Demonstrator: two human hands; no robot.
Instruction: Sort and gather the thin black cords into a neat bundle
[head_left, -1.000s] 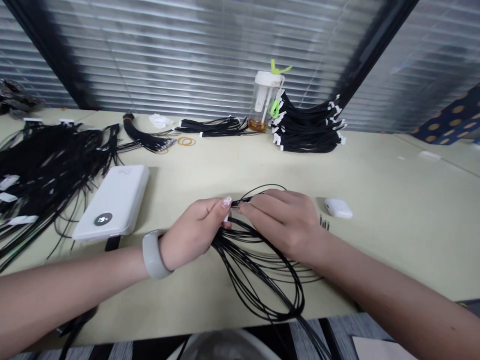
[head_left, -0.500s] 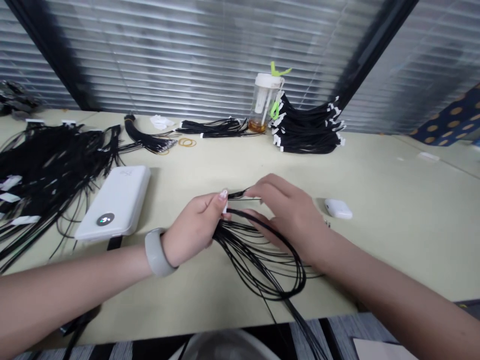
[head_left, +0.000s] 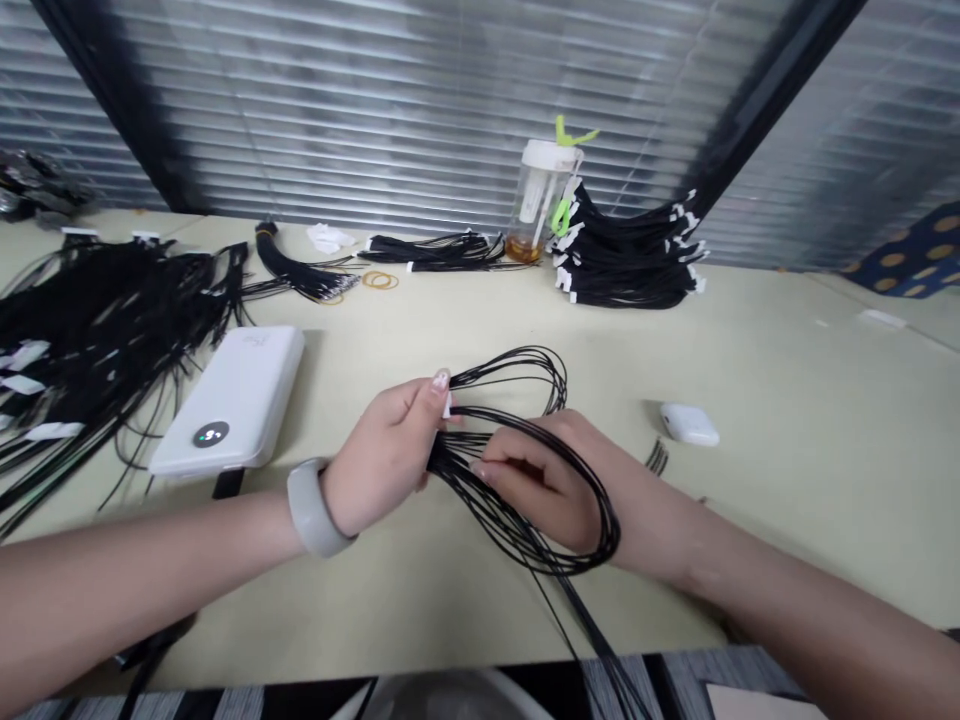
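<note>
Above the pale cream tabletop (head_left: 757, 350), the left hand (head_left: 382, 460) pinches the white-tagged end of a looped bundle of thin black cables (head_left: 510, 525) — the right hand (head_left: 544, 490), half-curled among the loops, grip unclear.

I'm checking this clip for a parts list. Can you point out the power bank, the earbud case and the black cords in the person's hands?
Power bank (head_left: 229, 400): head view, middle of its white top face.
Earbud case (head_left: 688, 424): head view, its white top.
Black cords (head_left: 504, 522): head view, a strand of the loose loops.

Your bundle of thin black cables (head_left: 495, 505) hangs in long, loose loops just right of the white power bank (head_left: 229, 400).
</note>
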